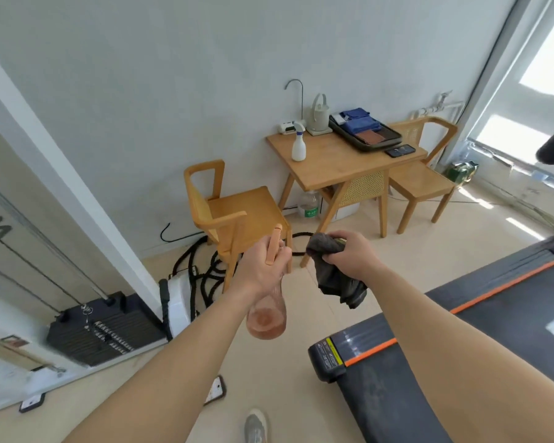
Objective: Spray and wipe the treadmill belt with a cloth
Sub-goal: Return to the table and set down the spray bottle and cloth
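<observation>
My left hand (263, 266) grips pink spray bottle (267, 314) by neck, trigger ready. My right hand (349, 251) clutches dark cloth (333, 273), bunched for wiping. Treadmill belt (493, 318) lower right, not yet reached.

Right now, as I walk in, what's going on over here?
A person stands beside the black treadmill belt with the orange stripe. Their left grip holds a clear pinkish plastic spray bottle, and their right grip clutches a dark grey cloth. Both are held up over the floor next to the treadmill. Neither touches the belt, so wiping has not yet begun.
</observation>
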`<state>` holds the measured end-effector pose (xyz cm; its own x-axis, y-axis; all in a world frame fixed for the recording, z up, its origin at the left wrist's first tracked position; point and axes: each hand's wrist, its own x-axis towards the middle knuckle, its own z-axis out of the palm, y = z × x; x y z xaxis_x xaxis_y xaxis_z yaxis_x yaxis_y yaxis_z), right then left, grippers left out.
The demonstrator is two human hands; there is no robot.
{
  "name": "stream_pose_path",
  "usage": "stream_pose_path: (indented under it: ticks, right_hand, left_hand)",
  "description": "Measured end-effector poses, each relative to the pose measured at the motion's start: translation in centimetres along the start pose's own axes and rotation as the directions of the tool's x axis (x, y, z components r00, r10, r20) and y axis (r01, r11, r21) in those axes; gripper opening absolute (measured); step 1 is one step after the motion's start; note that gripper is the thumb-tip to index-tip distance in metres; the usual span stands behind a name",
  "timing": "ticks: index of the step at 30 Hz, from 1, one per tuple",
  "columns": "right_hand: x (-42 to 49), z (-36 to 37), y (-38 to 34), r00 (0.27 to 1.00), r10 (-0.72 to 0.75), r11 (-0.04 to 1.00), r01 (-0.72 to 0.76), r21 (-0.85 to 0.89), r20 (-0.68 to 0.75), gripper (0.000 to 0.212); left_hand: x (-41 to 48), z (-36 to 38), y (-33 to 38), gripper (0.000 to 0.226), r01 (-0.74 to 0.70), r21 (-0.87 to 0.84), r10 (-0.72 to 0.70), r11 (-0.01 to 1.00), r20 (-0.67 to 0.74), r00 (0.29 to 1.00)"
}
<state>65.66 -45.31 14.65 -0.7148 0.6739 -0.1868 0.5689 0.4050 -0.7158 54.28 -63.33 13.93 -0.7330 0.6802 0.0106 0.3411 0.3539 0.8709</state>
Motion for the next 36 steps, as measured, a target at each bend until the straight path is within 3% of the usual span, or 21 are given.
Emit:
stream_pose_path:
  ticks: [8,14,28,36]
  right_hand:
    - [17.8,-1.1,-2.8,0.988,0.105,0.994,-0.103,0.020,-0.117,0.050]
    - [30.3,-3.0,-3.6,0.983,0.135,0.991,-0.134,0.013,-0.127,0.051]
    - [58.0,-8.6,1.0,0.947,0.296,0.950,-0.277,0.146,-0.129,0.051]
    - [68.0,-9.3,5.5,0.869,0.488,0.837,-0.441,0.325,-0.077,0.041]
  left_hand:
    - [20.6,-2.4,0.1,0.022,-0.159,0.209,0.133,0.965,0.130,0.982]
    - [35.2,-1.9,0.8,0.026,-0.198,0.231,0.158,0.953,0.181,0.971]
    - [66.6,7.4,-1.4,0.023,-0.157,0.289,0.113,0.944,0.162,0.980]
    - [80.1,14.7,-4.6,0.022,-0.181,0.247,0.137,0.952,0.183,0.973]
